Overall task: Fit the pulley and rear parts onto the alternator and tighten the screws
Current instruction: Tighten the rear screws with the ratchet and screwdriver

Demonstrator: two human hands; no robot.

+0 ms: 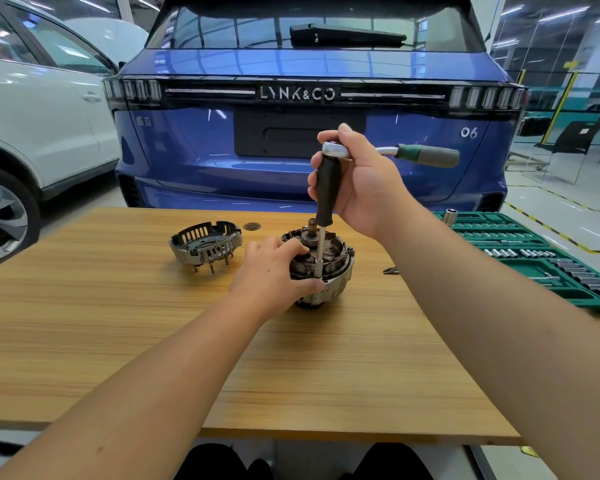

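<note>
The alternator body [336, 268], with copper windings and its shaft pointing up, stands near the middle of the wooden table [118, 341]. My left hand [274, 271] grips its left side and front rim. My right hand [357, 181] holds the black handle of a driver [327, 192] upright, with a ratchet [426, 154] with a green grip attached on top. The driver's thin shaft reaches down to a screw on the alternator's front rim. The rear cover [205, 245], a slotted metal housing, lies apart to the left.
A small dark round part [252, 226] lies behind the alternator. A few loose bits [391, 270] lie to its right. A green socket set tray [534, 254] sits at the table's right. A blue car [309, 98] stands behind the table, a white car [32, 116] at left.
</note>
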